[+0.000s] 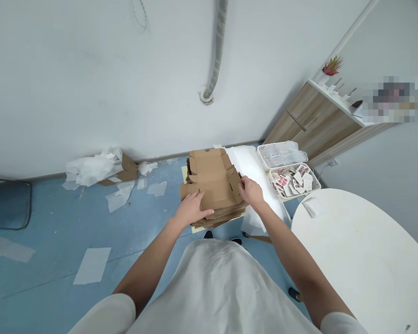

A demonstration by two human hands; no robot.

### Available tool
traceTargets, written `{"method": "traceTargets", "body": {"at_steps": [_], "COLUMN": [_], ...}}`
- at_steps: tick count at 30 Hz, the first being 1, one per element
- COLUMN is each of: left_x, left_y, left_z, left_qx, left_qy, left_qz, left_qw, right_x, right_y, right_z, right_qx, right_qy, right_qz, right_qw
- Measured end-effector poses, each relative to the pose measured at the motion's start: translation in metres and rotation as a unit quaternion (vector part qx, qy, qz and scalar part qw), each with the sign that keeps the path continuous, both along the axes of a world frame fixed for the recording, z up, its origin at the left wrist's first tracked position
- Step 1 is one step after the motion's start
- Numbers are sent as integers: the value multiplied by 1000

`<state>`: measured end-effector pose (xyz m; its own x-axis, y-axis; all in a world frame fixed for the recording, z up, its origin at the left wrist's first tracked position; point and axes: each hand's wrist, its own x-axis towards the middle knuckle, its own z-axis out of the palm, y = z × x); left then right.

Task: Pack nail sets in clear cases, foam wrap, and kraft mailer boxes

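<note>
A pile of flat, unfolded brown cardboard boxes (212, 174) lies in front of me, with creases, slots and side flaps showing on the top one. My left hand (191, 208) rests on its near left corner, thumb stretched out from the fingers. At the right side, my right hand (252, 191) has its fingers bent round the raised side flap (234, 184) of the top box. The undersides of both hands are hidden. Pale yellow sheet edges (197, 229) stick out beneath the pile.
To the right lie white foam sheets (252, 162), a basket of clear plastic packets (280, 154) and a basket of printed cards (295, 181). A round white table (362, 246) stands at the near right. Paper scraps (92, 265) and a stuffed carton (127, 169) are on the blue floor.
</note>
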<state>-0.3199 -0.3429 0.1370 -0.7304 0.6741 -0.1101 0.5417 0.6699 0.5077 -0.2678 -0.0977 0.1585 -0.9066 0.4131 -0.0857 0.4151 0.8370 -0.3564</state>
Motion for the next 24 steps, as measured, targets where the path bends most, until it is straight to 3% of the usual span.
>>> {"method": "traceTargets", "body": {"at_steps": [2,4,7,10,15,18,21,24], "left_x": [1,2,2,1,8,19,32,41], "left_y": [4,9,15,18,20,25,33,41], "left_z": [2,4,7,9,15,19,22,21], "left_qx": [-5,-1,30,45,56,70,74,75], "left_qy": [16,34,49,63,95,114,131,135], "left_qz": [-2,-17,-72,-115,-179,-234,-293,-336], "left_qw": [1000,999,996,990,978,963,944,929], "right_x": [3,7,18,32,44,40,35,34], "right_y": [3,6,11,19,39,55,69,75], "right_z": [6,13,21,26,40,53,54,37], "right_qx": [-75,-197,-395,-491,-521,-539,-492,-410], "right_qy": [30,65,97,85,79,23,-42,-54], "right_qz": [-30,-66,-105,-112,-104,-83,-98,-131], "right_qw": [996,976,907,860,843,838,864,901]}}
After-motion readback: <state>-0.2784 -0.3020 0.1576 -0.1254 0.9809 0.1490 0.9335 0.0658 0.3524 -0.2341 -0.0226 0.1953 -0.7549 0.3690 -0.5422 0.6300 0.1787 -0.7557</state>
